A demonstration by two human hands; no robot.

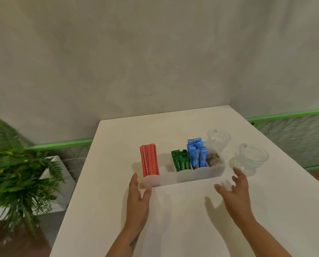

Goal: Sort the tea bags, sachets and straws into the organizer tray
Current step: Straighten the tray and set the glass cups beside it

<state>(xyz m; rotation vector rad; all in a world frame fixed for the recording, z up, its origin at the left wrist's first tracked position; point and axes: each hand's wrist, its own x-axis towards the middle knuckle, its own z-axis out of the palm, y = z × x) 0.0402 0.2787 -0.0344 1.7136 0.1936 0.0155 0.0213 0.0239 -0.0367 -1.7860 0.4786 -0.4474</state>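
Note:
A translucent white organizer tray (168,179) stands on the white table (192,219). Its left compartment holds a bundle of red striped straws (149,160) standing upright. Further right stand green sachets (181,162), then blue sachets (196,153), and the rightmost compartment holds small brownish packets (214,158). The compartment between the straws and the green sachets looks empty. My left hand (137,197) is spread with straight fingers beside the tray's left front corner. My right hand (234,190) hovers with spread fingers just in front of the tray's right end. Neither hand holds anything.
Two clear glass cups (219,139) (252,158) stand to the right of the tray, the nearer one close to my right fingertips. A potted fern (15,167) in a white planter sits on the floor at the left. A grey wall rises behind the table.

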